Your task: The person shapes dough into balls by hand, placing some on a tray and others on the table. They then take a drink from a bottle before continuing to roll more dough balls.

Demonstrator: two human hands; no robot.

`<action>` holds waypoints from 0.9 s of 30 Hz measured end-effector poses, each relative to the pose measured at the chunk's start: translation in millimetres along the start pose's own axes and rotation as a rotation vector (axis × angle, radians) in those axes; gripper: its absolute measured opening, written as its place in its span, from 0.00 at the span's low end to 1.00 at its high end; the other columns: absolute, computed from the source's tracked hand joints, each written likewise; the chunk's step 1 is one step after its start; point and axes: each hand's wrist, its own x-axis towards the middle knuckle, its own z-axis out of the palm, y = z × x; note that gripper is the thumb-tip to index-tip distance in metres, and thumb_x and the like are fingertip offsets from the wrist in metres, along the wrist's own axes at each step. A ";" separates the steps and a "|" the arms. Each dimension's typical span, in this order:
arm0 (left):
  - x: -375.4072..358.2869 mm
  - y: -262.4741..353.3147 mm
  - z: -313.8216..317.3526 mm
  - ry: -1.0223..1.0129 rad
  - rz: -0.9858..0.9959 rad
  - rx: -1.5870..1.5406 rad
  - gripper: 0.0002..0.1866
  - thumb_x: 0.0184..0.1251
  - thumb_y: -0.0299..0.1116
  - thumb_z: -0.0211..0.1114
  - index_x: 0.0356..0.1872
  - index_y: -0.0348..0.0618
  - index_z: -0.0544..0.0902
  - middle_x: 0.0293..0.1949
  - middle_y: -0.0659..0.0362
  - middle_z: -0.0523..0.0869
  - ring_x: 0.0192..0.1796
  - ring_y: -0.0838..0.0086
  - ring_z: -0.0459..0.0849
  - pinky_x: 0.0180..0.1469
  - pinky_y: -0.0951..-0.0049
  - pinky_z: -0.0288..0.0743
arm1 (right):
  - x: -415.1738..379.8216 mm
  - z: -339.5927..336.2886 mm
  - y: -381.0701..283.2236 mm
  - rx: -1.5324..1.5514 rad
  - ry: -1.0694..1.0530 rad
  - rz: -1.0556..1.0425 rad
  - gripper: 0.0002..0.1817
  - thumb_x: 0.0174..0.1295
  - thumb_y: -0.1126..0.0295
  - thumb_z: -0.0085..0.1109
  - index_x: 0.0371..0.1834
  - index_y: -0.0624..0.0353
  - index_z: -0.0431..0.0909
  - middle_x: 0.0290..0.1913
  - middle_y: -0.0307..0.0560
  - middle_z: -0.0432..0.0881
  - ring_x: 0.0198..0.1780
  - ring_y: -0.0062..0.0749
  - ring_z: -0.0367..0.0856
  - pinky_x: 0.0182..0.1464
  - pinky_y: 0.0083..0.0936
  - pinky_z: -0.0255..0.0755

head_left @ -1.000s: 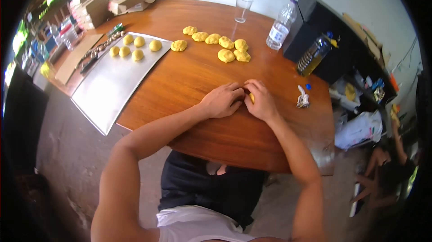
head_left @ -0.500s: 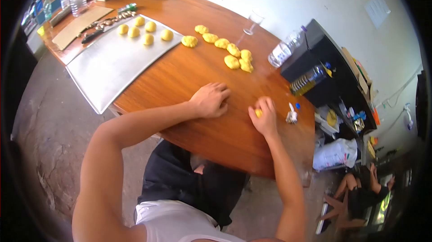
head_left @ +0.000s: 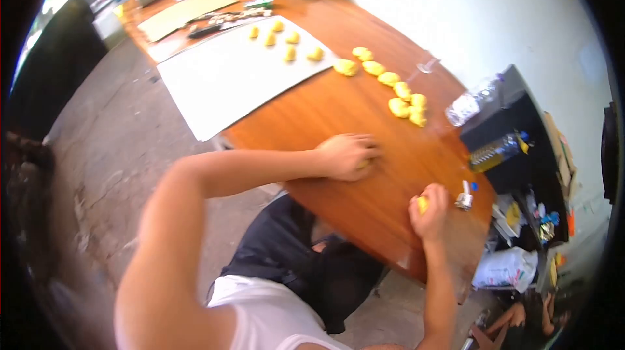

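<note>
My left hand (head_left: 347,157) is palm down on the wooden table, its fingers curled over a lump of yellow dough (head_left: 364,164) that shows only in part below them. To its right, near the table's front right end, my right hand (head_left: 431,213) is closed around another yellow dough ball (head_left: 422,205). Beyond both hands, several rough dough lumps (head_left: 388,79) lie in a bent row. Several smoother yellow balls (head_left: 290,54) sit at the far end of a shiny metal tray (head_left: 215,90).
A knife (head_left: 203,31) and a cardboard sheet (head_left: 185,15) lie behind the tray. A clear glass (head_left: 428,66), a plastic bottle (head_left: 474,100) and an oil bottle (head_left: 498,152) line the right side by a black box. A person's arm (head_left: 511,317) shows at lower right.
The view has swung, so the table and everything on it sit further right in the picture. Yellow dough now shows under my left hand; my right hand still grips its ball.
</note>
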 end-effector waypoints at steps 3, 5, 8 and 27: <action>41.6 -5.0 42.5 -0.057 0.038 -0.035 0.21 0.68 0.39 0.66 0.59 0.40 0.87 0.65 0.47 0.85 0.70 0.50 0.80 0.74 0.52 0.74 | 30.7 40.9 3.4 0.130 0.109 0.103 0.13 0.64 0.73 0.65 0.50 0.65 0.80 0.54 0.60 0.81 0.61 0.59 0.78 0.66 0.48 0.72; 33.3 13.5 53.3 -0.074 0.080 -0.099 0.21 0.68 0.37 0.67 0.59 0.39 0.86 0.65 0.47 0.84 0.71 0.50 0.79 0.76 0.50 0.71 | 35.3 47.9 -3.4 0.237 0.038 0.077 0.14 0.65 0.73 0.65 0.53 0.66 0.82 0.61 0.62 0.82 0.67 0.60 0.77 0.71 0.47 0.71; -24.2 27.8 20.5 -0.089 0.112 -0.209 0.23 0.71 0.31 0.65 0.65 0.36 0.83 0.70 0.45 0.81 0.76 0.46 0.74 0.76 0.53 0.73 | -5.1 13.0 -53.1 0.284 -0.078 -0.006 0.13 0.68 0.74 0.63 0.53 0.66 0.85 0.65 0.63 0.81 0.68 0.62 0.78 0.73 0.48 0.70; -71.6 28.7 -7.8 -0.016 0.039 -0.068 0.16 0.72 0.36 0.67 0.55 0.38 0.88 0.65 0.48 0.85 0.68 0.51 0.83 0.66 0.59 0.83 | -45.7 -20.5 -56.5 0.230 -0.085 -0.030 0.14 0.64 0.72 0.63 0.51 0.66 0.84 0.56 0.63 0.81 0.57 0.62 0.79 0.62 0.51 0.74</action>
